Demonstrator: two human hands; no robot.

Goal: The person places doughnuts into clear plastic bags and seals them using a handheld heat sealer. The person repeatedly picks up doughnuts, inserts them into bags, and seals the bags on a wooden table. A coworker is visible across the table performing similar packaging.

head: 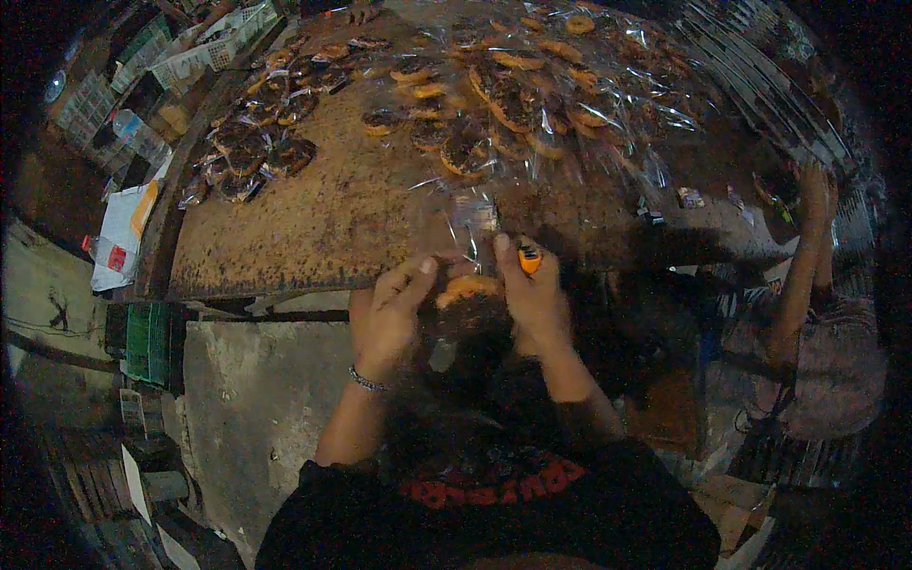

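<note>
My left hand (pixel 393 317) pinches one side of a clear plastic bag (pixel 476 217) at the table's front edge. A doughnut with dark topping (pixel 468 288) hangs in the bag between my hands; it is blurred. On the other side, the fingertips of my right hand (pixel 540 310) meet the bag. That same hand grips a small orange-and-black object (pixel 529 260), possibly a lighter, mostly hidden by the fingers. Beyond the bag lie loose dark-topped doughnuts (pixel 463 153) among clear plastic wrappers (pixel 655 167). More doughnuts, bagged (pixel 242 149), are grouped at the left.
The wooden table (pixel 342 235) spans the view. Plastic crates (pixel 206 53), a water bottle (pixel 139 132) and papers (pixel 121 228) are along its left side. A green crate (pixel 151 345) sits below. Another person's arm (pixel 805 242) reaches the table at right, near corrugated metal (pixel 769 78).
</note>
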